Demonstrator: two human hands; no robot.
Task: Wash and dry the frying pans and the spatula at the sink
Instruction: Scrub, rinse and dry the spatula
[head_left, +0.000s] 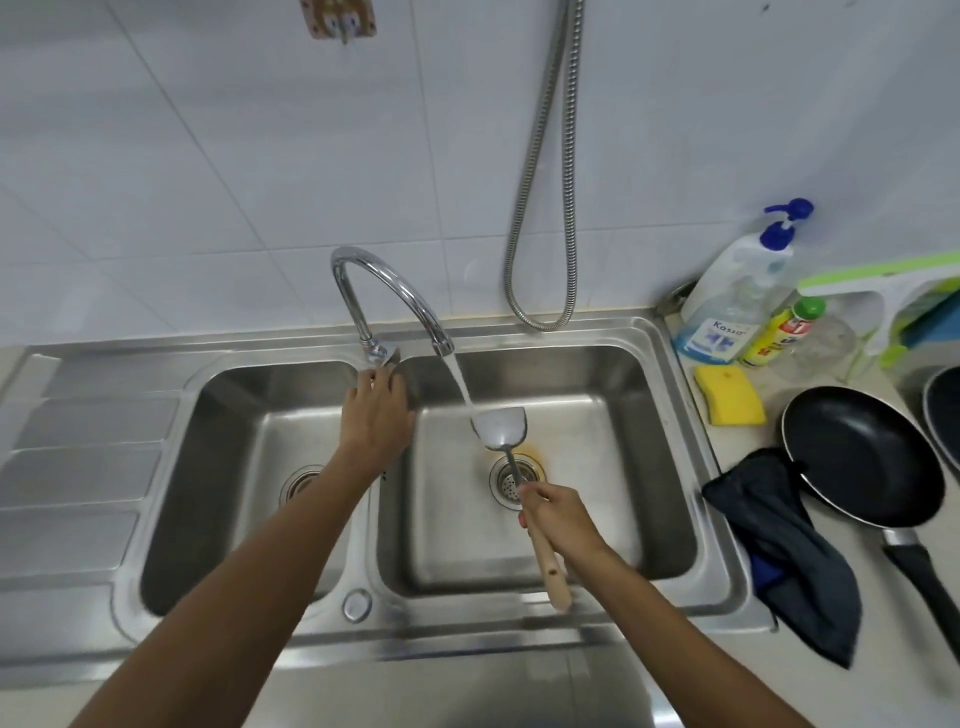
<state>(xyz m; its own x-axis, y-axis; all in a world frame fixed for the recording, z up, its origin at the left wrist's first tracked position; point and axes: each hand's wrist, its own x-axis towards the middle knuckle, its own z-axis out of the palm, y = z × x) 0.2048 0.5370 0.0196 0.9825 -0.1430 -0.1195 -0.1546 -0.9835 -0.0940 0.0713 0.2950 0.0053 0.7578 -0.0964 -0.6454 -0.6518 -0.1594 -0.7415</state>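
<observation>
My right hand (558, 514) grips the wooden handle of a metal spatula (501, 428), whose blade sits under the running water over the right sink basin (613, 384). My left hand (376, 410) rests on the tap handle (382, 355) at the base of the chrome faucet (384, 283). A black frying pan (865, 457) lies on the counter to the right, handle toward me. The rim of a second dark pan (943, 415) shows at the right edge. A dark cloth (789, 551) lies crumpled beside the sink, partly under the first pan.
A yellow sponge (730, 395) lies near the sink's back right corner. Soap bottles (737, 296) and a green-and-white squeegee (883, 296) stand behind it. The left basin (208, 467) holds nothing; a ribbed drainboard (78, 452) lies further left. A metal hose (545, 208) hangs on the tiled wall.
</observation>
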